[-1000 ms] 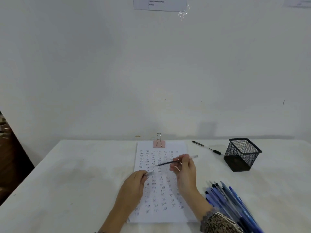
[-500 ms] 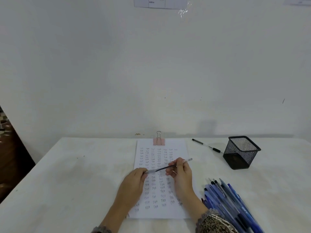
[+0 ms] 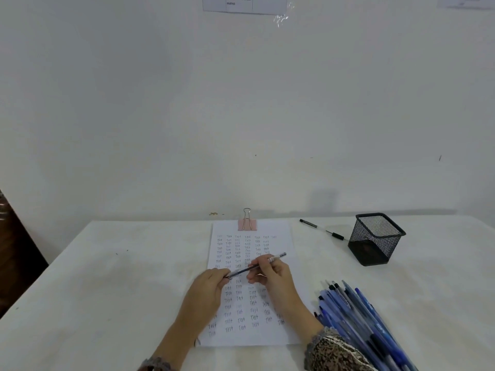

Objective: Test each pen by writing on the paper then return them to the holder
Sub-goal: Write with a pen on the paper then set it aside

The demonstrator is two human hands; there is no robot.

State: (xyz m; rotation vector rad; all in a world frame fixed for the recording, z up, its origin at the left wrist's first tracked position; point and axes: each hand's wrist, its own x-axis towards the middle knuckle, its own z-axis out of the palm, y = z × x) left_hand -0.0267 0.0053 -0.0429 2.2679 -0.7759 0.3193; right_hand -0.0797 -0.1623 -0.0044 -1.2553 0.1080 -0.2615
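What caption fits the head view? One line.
Left hand and right hand hold one pen above the clipped paper.

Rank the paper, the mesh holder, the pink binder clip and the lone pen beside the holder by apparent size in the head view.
1. paper, by far the largest.
2. mesh holder.
3. lone pen and binder clip: unsure. The pen is longer but thin, and the clip is shorter but wider.

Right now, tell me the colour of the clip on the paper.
The binder clip is pale pink; the head view shows it best.
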